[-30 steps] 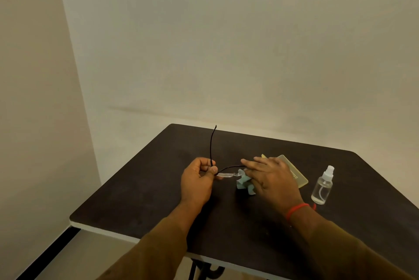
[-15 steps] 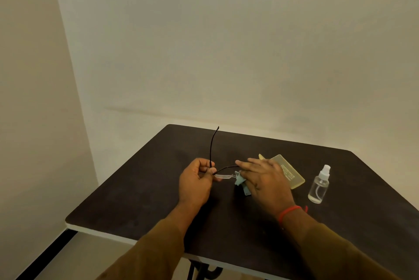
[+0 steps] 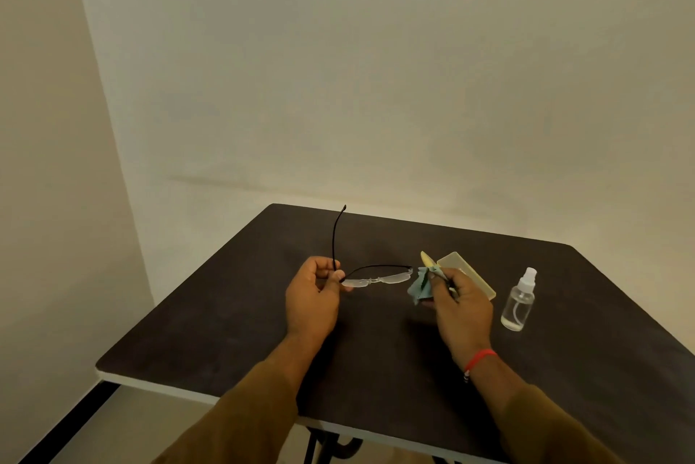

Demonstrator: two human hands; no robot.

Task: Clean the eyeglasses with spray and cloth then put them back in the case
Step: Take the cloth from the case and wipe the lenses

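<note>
The rimless eyeglasses (image 3: 376,278) with thin black temples are held above the dark table (image 3: 376,350). My left hand (image 3: 312,298) pinches their left end, and one temple stands straight up from it. My right hand (image 3: 460,307) grips a crumpled pale blue-green cloth (image 3: 419,285) right at the glasses' right end. Behind my right hand lies the open yellowish case (image 3: 470,273), partly hidden by the fingers. A small clear spray bottle (image 3: 519,301) with a white nozzle stands upright to the right of that hand.
The table stands in a corner between two plain walls. Its left and near edges drop off to the floor, with a dark metal leg below the near edge.
My right hand has slid right along the lenses with the cloth, from the left lens out to the glasses' right end. The lenses are now uncovered. My left hand has stayed put.
</note>
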